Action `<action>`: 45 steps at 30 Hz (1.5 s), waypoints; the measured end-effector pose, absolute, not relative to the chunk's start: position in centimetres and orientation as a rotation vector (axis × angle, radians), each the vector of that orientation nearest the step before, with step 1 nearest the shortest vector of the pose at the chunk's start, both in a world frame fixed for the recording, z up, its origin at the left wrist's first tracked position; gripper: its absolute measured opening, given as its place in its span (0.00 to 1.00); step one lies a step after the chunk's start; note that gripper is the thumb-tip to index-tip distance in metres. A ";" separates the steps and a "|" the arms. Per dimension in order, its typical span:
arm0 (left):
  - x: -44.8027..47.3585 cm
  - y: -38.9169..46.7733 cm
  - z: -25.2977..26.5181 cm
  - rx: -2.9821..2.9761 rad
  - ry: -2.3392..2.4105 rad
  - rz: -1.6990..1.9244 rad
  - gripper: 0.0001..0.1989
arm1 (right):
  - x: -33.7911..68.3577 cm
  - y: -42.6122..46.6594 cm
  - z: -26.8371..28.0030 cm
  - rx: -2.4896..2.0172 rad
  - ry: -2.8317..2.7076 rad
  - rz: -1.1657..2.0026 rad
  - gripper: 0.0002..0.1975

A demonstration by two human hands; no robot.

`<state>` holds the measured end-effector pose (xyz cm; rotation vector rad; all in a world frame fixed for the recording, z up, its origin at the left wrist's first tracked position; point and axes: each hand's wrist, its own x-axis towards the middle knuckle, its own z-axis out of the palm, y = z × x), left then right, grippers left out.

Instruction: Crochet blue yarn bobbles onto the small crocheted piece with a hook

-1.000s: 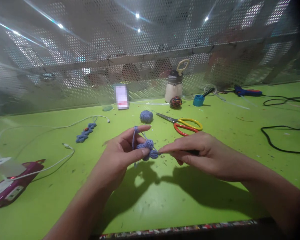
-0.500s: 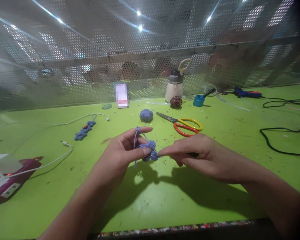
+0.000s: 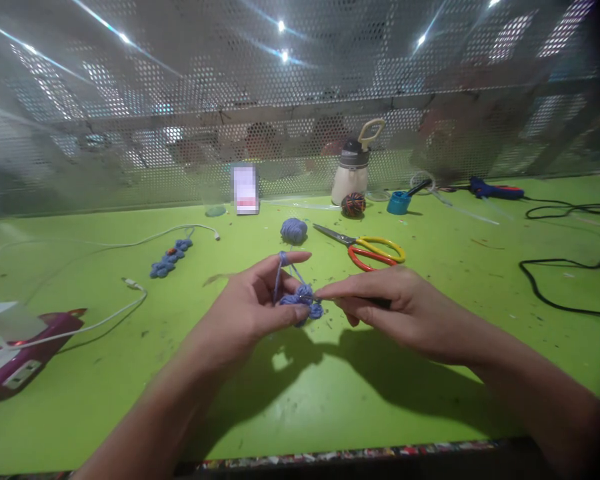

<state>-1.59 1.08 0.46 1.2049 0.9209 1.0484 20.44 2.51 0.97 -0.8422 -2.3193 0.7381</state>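
Observation:
My left hand (image 3: pixel 260 297) pinches a small blue crochet piece (image 3: pixel 303 307) between thumb and fingers. Blue yarn wraps round its raised index finger and runs toward a blue yarn ball (image 3: pixel 294 231) on the table behind. My right hand (image 3: pixel 390 303) is closed round a crochet hook (image 3: pixel 375 301), whose dark handle shows between the fingers. The hook's thin metal end meets the top of the crochet piece. Part of the piece is hidden by my left thumb.
Beyond my right hand lie scissors (image 3: pixel 363 247) with yellow and red handles. A bottle (image 3: pixel 351 175), multicoloured yarn ball (image 3: pixel 353 205), teal pot (image 3: pixel 399 202), and phone (image 3: pixel 245 190) stand farther back. At left are a finished blue crochet strip (image 3: pixel 171 258), white cables and a magenta power strip (image 3: pixel 45 350).
The hook has shifted up from the right edge of the crochet piece to its top, and more of its handle shows. My left hand has turned the piece slightly and moved a little right.

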 end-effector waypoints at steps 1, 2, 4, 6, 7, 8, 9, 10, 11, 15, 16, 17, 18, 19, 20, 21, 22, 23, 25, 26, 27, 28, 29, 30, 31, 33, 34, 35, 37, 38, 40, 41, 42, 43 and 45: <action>-1.6 1.1 0.4 1.207 0.917 1.045 0.30 | 20.3 2.5 0.9 -0.841 -2.309 0.751 0.19; -1.5 1.1 0.4 1.212 0.915 1.042 0.30 | 20.2 2.6 0.7 -0.845 -2.302 0.763 0.19; -1.5 1.0 0.3 1.226 0.910 1.029 0.30 | 20.2 2.7 0.6 -0.860 -2.288 0.772 0.19; -1.4 1.0 0.2 1.240 0.901 1.017 0.31 | 20.2 2.8 0.5 -0.872 -2.277 0.760 0.19; -1.4 1.0 0.2 1.247 0.897 1.012 0.31 | 20.2 2.8 0.5 -0.873 -2.272 0.754 0.19; -1.5 1.0 0.2 1.252 0.890 1.011 0.32 | 20.2 2.8 0.5 -0.871 -2.269 0.751 0.20; -1.5 1.0 0.2 1.257 0.884 1.008 0.32 | 20.2 2.8 0.6 -0.869 -2.268 0.750 0.20; -1.6 1.1 0.2 1.262 0.875 1.006 0.33 | 20.2 2.8 0.6 -0.868 -2.268 0.752 0.20; -1.7 1.1 0.2 1.267 0.867 1.000 0.34 | 20.2 2.8 0.7 -0.867 -2.270 0.753 0.20; -2.0 1.2 0.2 1.307 0.836 0.959 0.34 | 20.2 2.8 0.8 -0.864 -2.266 0.737 0.19; -2.0 1.2 0.3 1.321 0.827 0.951 0.34 | 20.2 2.8 0.8 -0.863 -2.264 0.733 0.19; -2.0 1.1 0.3 1.331 0.826 0.950 0.35 | 20.2 2.7 0.7 -0.864 -2.264 0.729 0.19; -1.9 1.1 0.3 1.337 0.829 0.957 0.35 | 20.2 2.7 0.7 -0.864 -2.266 0.726 0.19; -1.8 1.1 0.4 1.340 0.837 0.968 0.35 | 20.3 2.7 0.7 -0.864 -2.268 0.724 0.19; -1.7 1.0 0.5 1.340 0.848 0.979 0.35 | 20.3 2.7 0.6 -0.867 -2.269 0.723 0.19; -1.6 0.9 0.5 1.341 0.859 0.984 0.36 | 20.3 2.7 0.6 -0.869 -2.271 0.722 0.19; -1.5 0.8 0.6 1.344 0.869 0.984 0.36 | 20.3 2.7 0.6 -0.871 -2.272 0.721 0.19; -1.4 0.8 0.7 1.353 0.876 0.979 0.37 | 20.3 2.7 0.6 -0.875 -2.272 0.721 0.19; -1.2 0.7 0.8 1.374 0.887 0.963 0.38 | 20.3 2.8 0.6 -0.880 -2.272 0.726 0.19; -1.1 0.7 0.8 1.385 0.893 0.960 0.38 | 20.3 2.8 0.6 -0.882 -2.273 0.732 0.19; -1.1 0.6 0.9 1.397 0.900 0.960 0.38 | 20.3 2.8 0.5 -0.884 -2.272 0.741 0.19; -1.1 0.6 0.9 1.409 0.907 0.959 0.38 | 20.3 2.8 0.5 -0.887 -2.271 0.750 0.19; -1.1 0.6 0.9 1.422 0.912 0.959 0.38 | 20.3 2.8 0.5 -0.889 -2.270 0.758 0.19; -1.1 0.6 0.9 1.435 0.917 0.960 0.38 | 20.4 2.8 0.4 -0.892 -2.270 0.765 0.18; -1.1 0.6 0.8 1.447 0.921 0.961 0.38 | 20.4 2.8 0.4 -0.894 -2.269 0.768 0.18; -1.1 0.5 0.8 1.465 0.927 0.963 0.37 | 20.5 2.8 0.3 -0.892 -2.266 0.772 0.18; -1.1 0.5 0.7 1.473 0.928 0.966 0.37 | 20.5 2.8 0.3 -0.890 -2.265 0.773 0.18; -1.1 0.4 0.7 1.481 0.931 0.970 0.36 | 20.5 2.8 0.3 -0.888 -2.264 0.773 0.18; -1.0 0.4 0.6 1.498 0.937 0.976 0.36 | 20.6 2.8 0.4 -0.892 -2.257 0.775 0.18; -1.0 0.4 0.6 1.503 0.942 0.980 0.36 | 20.6 2.8 0.4 -0.898 -2.251 0.781 0.18; -1.0 0.5 0.6 1.503 0.951 0.982 0.36 | 20.6 2.7 0.6 -0.918 -2.233 0.823 0.17; -0.9 0.5 0.6 1.499 0.954 0.981 0.36 | 20.5 2.7 0.7 -0.933 -2.215 0.863 0.17; -0.9 0.5 0.6 1.495 0.956 0.978 0.36 | 20.5 2.6 0.8 -0.950 -2.190 0.913 0.16; -0.9 0.6 0.6 1.492 0.960 0.975 0.36 | 20.4 2.6 0.8 -0.967 -2.157 0.973 0.16; -0.9 0.7 0.7 1.489 0.973 0.970 0.36 | 20.0 2.5 0.9 -1.003 -2.070 1.107 0.15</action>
